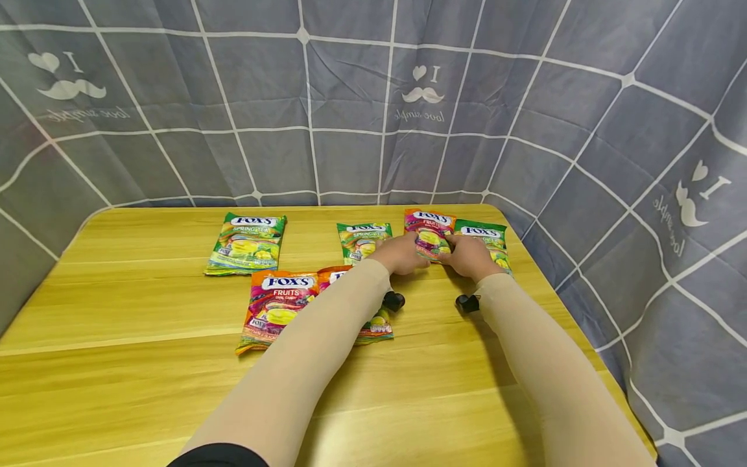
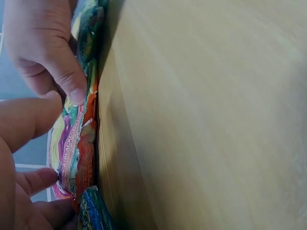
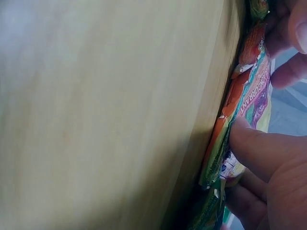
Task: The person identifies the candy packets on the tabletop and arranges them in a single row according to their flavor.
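Note:
An orange-and-purple bag of Fox's Fruits candy [image 1: 428, 224] lies near the table's back edge. My left hand [image 1: 403, 254] touches its left side with extended fingers [image 2: 38, 181], the thumb held apart from the bag. On the lower right edge, my right hand [image 1: 469, 255] pinches the same bag, its thumb [image 3: 242, 139] on the front and other fingers curled at the side. A green Spring Tea bag [image 1: 364, 239] lies left of my left hand. Another green bag [image 1: 483, 231] sits at the right, partly behind my right hand.
On the wooden table [image 1: 146, 389], a green Spring Tea bag [image 1: 248, 245] lies back left. Nearer are a Fruits bag [image 1: 282, 305] and another candy bag [image 1: 382, 326], partly hidden by my left forearm. A grey grid-patterned curtain [image 1: 344, 84] borders the back and right sides.

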The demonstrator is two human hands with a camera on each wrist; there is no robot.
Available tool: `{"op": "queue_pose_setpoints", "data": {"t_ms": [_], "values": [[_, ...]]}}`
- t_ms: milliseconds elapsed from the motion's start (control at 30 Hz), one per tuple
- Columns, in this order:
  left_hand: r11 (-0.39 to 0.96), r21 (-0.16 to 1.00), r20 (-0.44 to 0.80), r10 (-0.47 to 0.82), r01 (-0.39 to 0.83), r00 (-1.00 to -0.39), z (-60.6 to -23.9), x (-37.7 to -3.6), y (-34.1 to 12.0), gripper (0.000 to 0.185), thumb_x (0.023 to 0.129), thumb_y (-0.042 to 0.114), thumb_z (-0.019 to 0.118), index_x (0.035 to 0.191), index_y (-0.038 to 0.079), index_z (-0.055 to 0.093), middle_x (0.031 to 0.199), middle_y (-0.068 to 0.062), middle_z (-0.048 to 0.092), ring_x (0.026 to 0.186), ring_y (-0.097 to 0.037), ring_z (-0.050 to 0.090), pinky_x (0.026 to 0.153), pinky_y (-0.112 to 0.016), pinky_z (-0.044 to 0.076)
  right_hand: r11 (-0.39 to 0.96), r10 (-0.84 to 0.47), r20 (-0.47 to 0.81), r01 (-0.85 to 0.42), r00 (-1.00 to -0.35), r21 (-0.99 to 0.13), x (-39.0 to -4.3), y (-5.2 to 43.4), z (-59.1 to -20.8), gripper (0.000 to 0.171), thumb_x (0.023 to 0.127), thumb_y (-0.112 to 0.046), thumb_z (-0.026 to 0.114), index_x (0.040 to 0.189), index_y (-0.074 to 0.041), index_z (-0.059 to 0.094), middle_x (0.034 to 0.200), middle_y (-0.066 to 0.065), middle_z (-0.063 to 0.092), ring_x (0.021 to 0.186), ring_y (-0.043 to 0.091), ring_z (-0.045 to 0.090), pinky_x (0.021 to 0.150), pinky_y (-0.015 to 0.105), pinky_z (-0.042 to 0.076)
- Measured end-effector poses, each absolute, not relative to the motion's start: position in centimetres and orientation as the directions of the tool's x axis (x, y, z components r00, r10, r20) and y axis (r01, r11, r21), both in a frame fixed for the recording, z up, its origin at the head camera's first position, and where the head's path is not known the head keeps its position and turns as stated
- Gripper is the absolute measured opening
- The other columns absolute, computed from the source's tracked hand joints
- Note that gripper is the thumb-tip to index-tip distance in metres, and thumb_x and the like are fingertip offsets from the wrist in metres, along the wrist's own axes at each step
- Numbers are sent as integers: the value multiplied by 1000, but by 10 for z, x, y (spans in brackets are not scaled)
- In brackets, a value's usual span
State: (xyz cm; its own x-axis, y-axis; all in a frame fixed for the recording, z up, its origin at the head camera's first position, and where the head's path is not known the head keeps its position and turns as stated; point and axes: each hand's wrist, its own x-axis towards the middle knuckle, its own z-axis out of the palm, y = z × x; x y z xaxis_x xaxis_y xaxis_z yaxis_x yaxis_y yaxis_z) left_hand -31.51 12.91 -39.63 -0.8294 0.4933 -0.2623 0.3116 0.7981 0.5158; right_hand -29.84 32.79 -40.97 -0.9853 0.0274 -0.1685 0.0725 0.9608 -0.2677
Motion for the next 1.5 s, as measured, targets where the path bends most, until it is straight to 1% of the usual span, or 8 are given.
{"op": "queue_pose_setpoints", "data": {"t_ms": [167, 333, 567, 800, 967, 1233, 1367, 1500], "values": [[754, 574, -244, 530, 320, -812, -397, -317, 127, 86, 103, 51, 65, 170, 20, 21, 166, -4, 47, 147, -33, 50, 128, -67, 14, 944, 43, -156, 92, -987, -316, -298, 326, -407, 70, 101, -34, 71, 159, -5, 45, 156, 26, 52, 148, 49, 42, 126, 62, 30], [696, 655, -216, 545, 294, -810, -396, -318, 124, 81, 103, 45, 67, 168, 20, 25, 166, -7, 45, 151, -33, 47, 128, -70, 12, 926, 47, -150, 99, -988, -364, -298, 325, -407, 70, 102, -31, 70, 162, -8, 43, 161, 23, 47, 151, 47, 40, 125, 62, 31], [582, 769, -150, 567, 265, -810, -395, -313, 119, 71, 105, 35, 66, 165, 18, 32, 165, -10, 45, 147, -32, 51, 120, -52, 43, 902, 26, -98, 65, -995, -428, -295, 325, -403, 67, 102, -27, 69, 161, -9, 44, 159, 23, 50, 149, 47, 43, 122, 63, 35], [494, 837, -82, 538, 235, -839, -390, -306, 111, 59, 107, 29, 62, 159, 14, 39, 160, -11, 48, 145, -29, 50, 119, -46, 45, 892, -16, -33, 0, -999, -452, -287, 327, -395, 64, 101, -26, 72, 158, -9, 49, 157, 21, 53, 143, 44, 50, 118, 61, 42], [459, 860, -44, 503, 224, -863, -382, -301, 106, 50, 106, 24, 60, 151, 11, 44, 143, -12, 55, 121, -28, 57, 104, -42, 50, 878, -36, -40, -12, -999, -478, -278, 325, -382, 62, 102, -26, 70, 159, -10, 49, 158, 21, 53, 131, 42, 59, 111, 60, 47], [476, 857, -44, 452, 199, -891, -375, -288, 95, 56, 105, 25, 65, 156, 12, 43, 119, -5, 56, 87, -20, 56, 75, -31, 48, 883, -90, -58, -53, -994, -466, -264, 319, -370, 62, 100, -24, 74, 158, -18, 51, 149, 20, 60, 112, 34, 69, 81, 41, 54], [499, 841, -58, 471, 211, -880, -371, -279, 88, 64, 104, 26, 69, 159, 13, 40, 112, -4, 57, 81, -18, 56, 67, -29, 46, 882, -137, -75, -87, -988, -462, -255, 319, -366, 66, 99, -22, 75, 160, -17, 49, 148, 20, 62, 103, 31, 70, 72, 35, 52], [517, 819, -52, 499, 249, -865, -367, -269, 83, 69, 101, 25, 73, 159, 9, 39, 109, -5, 58, 82, -18, 56, 66, -27, 47, 876, -189, -77, -133, -979, -464, -245, 318, -365, 69, 98, -20, 77, 160, -14, 48, 145, 19, 64, 104, 31, 70, 77, 38, 58]]}}
